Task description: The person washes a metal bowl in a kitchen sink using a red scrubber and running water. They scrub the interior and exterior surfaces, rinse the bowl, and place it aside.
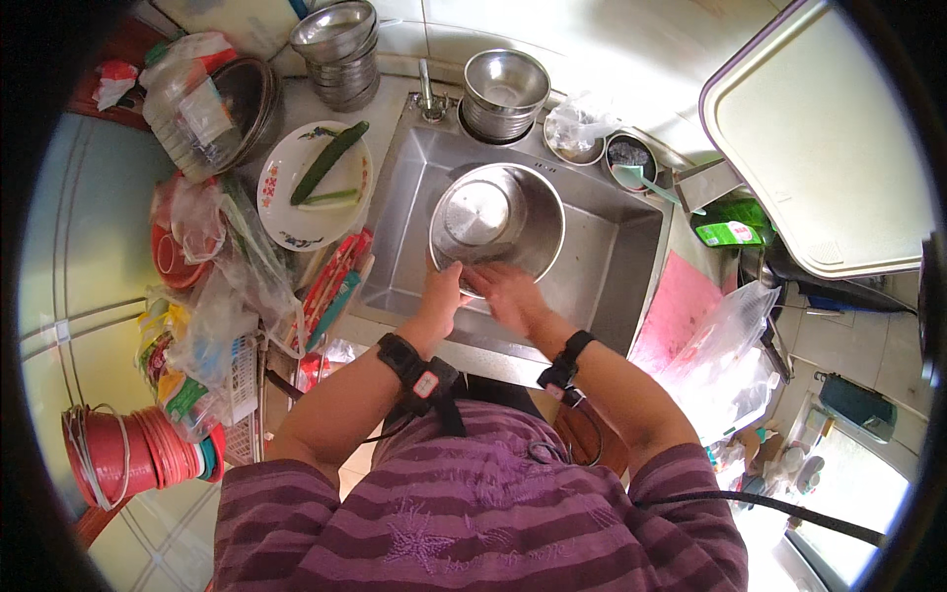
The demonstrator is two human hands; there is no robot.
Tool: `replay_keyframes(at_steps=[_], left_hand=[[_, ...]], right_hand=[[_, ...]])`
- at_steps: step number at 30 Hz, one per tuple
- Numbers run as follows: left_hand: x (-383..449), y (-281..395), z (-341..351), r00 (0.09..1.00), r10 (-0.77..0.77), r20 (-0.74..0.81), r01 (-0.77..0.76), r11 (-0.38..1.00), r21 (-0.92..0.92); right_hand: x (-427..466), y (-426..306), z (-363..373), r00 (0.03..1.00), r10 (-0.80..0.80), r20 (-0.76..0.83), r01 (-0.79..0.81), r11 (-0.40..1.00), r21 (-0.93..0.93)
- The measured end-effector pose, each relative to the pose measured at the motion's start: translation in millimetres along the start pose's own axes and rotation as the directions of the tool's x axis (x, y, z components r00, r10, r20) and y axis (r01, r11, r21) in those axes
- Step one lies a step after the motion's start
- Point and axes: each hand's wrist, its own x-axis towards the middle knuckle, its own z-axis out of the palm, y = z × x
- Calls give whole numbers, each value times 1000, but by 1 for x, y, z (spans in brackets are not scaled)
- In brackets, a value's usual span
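A stainless steel bowl (536,222) is over the stainless steel sink (592,296), tilted so that its inside faces me. My left hand (442,296) grips its near rim, thumb on top and the other fingers partly hidden under the edge. Beside it my right hand (510,292) reaches over the same rim, its fingers against or close to the inner wall. Motion blurs those fingers, so I cannot tell whether they grip anything. Some liquid may lie in the bowl's bottom, but glare makes this unclear.
Behind the sink stand a metal faucet (427,92) and a stack of steel bowls (507,85). Another bowl stack (336,44) is at the back left. A plate (277,200) holds a cucumber (325,166). Right lie a pink cloth (677,311) and a green bottle (732,222).
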Motion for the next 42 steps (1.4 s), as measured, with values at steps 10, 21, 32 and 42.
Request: replay_keyframes(at_steps=[10,21,32,42], left_hand=[[-17,15,12,960,276,46,-280,952,124],[10,-11,11,908,417,40,-411,866,285],[3,0,14,916,400,29,-387,864,323],[-5,3,28,920,391,5,-373,874,312]], right_hand=[[-6,61,-1,955,271,124,-49,553,-832],[-44,70,-17,986,104,130,49,569,-821],[-43,28,11,985,119,125,-49,886,-462],[-20,-4,34,955,294,41,-291,904,312]])
